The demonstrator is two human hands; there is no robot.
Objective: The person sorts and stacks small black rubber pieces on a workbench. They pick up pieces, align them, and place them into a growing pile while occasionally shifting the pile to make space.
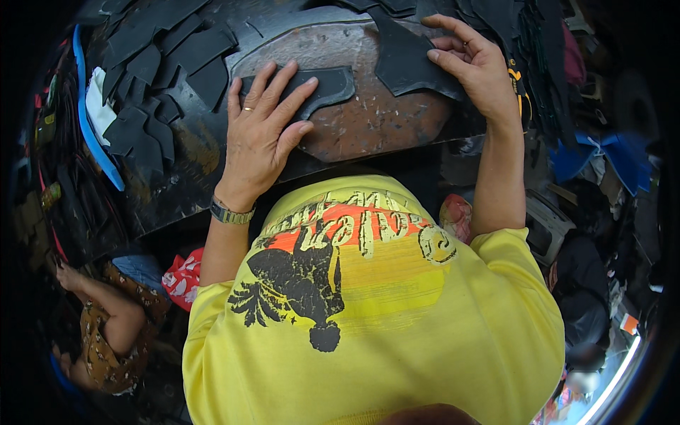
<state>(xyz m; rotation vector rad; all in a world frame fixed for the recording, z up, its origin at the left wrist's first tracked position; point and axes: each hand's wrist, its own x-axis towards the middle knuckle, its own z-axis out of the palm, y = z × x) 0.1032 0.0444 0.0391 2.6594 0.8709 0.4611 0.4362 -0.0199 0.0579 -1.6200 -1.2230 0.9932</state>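
My left hand (263,138) lies with fingers spread over a flat black cut piece (329,88), pressing it against a worn brown and grey slab (375,127). A ring and a wristwatch (231,214) show on that arm. To the right is my right hand (473,65), with its fingers loosely curved and apart. Its thumb touches or hovers over a larger, pointed black sheet piece (405,60), and its index finger reaches past the far edge. Whether it grips the sheet is unclear; I see no pinch.
Many black cut pieces (152,67) lie heaped at the table's left. More black sheets (528,42) hang or stack at the right. A blue strip (92,127) and white paper (99,106) are at the left edge. Another person's arm (106,297) shows at lower left.
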